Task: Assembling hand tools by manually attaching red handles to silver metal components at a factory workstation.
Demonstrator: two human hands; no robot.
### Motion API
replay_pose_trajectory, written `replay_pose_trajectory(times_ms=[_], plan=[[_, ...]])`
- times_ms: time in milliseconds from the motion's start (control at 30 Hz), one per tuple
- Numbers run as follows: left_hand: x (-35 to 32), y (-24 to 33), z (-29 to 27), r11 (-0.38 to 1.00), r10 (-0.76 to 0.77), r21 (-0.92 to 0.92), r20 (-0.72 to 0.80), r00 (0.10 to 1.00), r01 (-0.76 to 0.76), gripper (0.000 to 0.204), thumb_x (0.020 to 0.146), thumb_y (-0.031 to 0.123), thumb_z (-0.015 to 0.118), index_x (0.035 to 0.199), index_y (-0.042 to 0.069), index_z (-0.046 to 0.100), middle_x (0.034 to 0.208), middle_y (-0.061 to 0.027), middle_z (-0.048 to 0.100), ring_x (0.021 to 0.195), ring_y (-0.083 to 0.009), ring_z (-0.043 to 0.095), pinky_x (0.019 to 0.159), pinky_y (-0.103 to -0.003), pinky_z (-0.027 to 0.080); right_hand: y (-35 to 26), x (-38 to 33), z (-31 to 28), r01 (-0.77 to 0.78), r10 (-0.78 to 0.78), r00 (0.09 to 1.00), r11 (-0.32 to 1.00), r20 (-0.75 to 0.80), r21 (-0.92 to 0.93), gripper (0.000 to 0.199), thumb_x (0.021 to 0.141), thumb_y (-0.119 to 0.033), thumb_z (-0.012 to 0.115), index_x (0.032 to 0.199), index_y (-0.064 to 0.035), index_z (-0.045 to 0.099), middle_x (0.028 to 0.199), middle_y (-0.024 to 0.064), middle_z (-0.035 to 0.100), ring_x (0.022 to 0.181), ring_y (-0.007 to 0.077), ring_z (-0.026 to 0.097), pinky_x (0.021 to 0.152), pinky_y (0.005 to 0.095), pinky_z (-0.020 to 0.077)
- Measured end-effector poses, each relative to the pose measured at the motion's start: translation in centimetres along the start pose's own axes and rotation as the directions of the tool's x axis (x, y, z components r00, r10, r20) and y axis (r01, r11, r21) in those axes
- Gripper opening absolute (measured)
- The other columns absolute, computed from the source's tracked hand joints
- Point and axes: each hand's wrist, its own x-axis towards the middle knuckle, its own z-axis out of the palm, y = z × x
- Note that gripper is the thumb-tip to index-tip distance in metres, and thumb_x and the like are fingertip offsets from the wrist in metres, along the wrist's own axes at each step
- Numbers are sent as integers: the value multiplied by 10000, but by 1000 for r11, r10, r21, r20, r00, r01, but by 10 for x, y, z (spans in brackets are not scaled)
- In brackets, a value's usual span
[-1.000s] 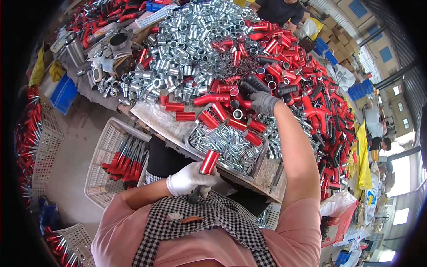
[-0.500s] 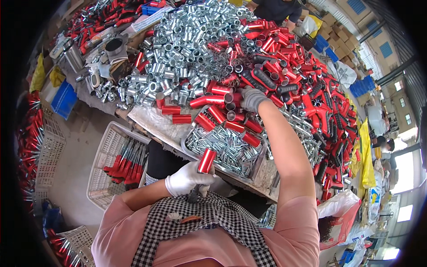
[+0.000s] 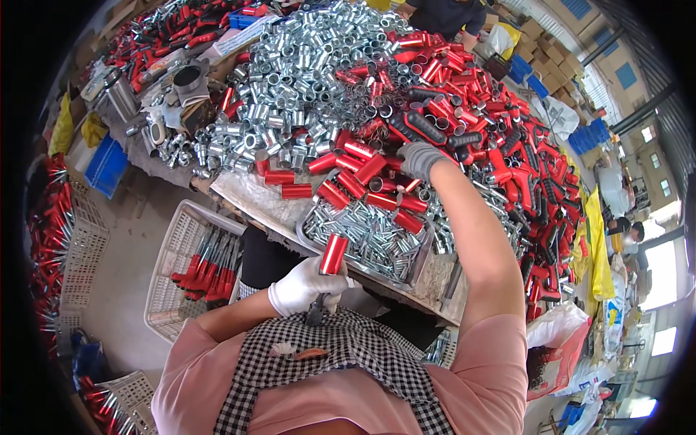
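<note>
In a white glove, my left hand is closed round a handle with a shiny red metal tube standing up from it. A dark end of the same piece sticks out below the fingers, in front of the apron. My right hand, in a grey striped glove, reaches into the heap at the near side of the black ribbed grips. Loose red tubes lie just left of it. Its fingertips are hidden among the parts, so I cannot see whether they grasp anything.
A metal tray of small steel pins sits at the table's near edge. Silver collars are heaped behind, with red handles piled at right. A white crate holding red-handled tools stands at lower left. A person is across the table.
My right hand has shifted slightly right within the heap, and a red tube beside it now lies at a different angle. My left hand keeps its hold, with the tube slightly higher.
</note>
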Motion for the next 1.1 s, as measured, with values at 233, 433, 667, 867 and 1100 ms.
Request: replay_pose_trajectory(times_ms=[233, 433, 667, 867, 1100], plan=[[-1, 2, 0, 998, 57, 1, -44, 997, -57, 161, 797, 39, 630, 906, 13, 515, 664, -53, 538, 524, -154, 537, 552, -318, 519, 21, -78, -15, 50, 2, 990, 924, -138, 378, 240, 763, -192, 701, 958, -52, 695, 860, 123, 705, 712, 241, 682, 707, 347, 551], [8, 5, 0, 989, 87, 121, -44, 995, -81, 182, 841, 124, 697, 861, 19, 550, 638, -48, 561, 514, -127, 540, 519, -285, 488, -37, -128, 33, 199, 9, 934, 818, -357, 540, 382, 752, -407, 764, 958, -91, 704, 903, 167, 690, 882, 320, 679, 817, 397, 528], [16, 10, 4, 935, 119, 346, -83, 989, -83, 174, 806, 57, 711, 864, 11, 553, 634, -33, 561, 498, -127, 539, 496, -274, 460, -65, -156, 58, 135, 21, 889, 942, -457, 306, 397, 799, -250, 738, 1135, -60, 646, 1115, 197, 613, 1000, 368, 616, 874, 434, 533], [12, 21, 6, 850, 160, 523, -150, 976, -59, 273, 765, 122, 785, 916, 3, 591, 669, -26, 616, 544, -100, 585, 500, -255, 475, -51, -168, 59, 242, 154, 824, 774, -546, 584, 329, 751, -91, 765, 1050, -23, 645, 991, 128, 633, 871, 228, 675, 762, 337, 565], [12, 27, 5, 828, 200, 552, -128, 971, -98, 266, 774, 114, 766, 943, -1, 596, 739, -50, 681, 579, -96, 606, 527, -244, 487, -69, -168, 92, 82, 103, 814, 954, -572, 289, 393, 725, -278, 826, 1022, -65, 680, 1053, 124, 635, 922, 316, 663, 814, 389, 562]])
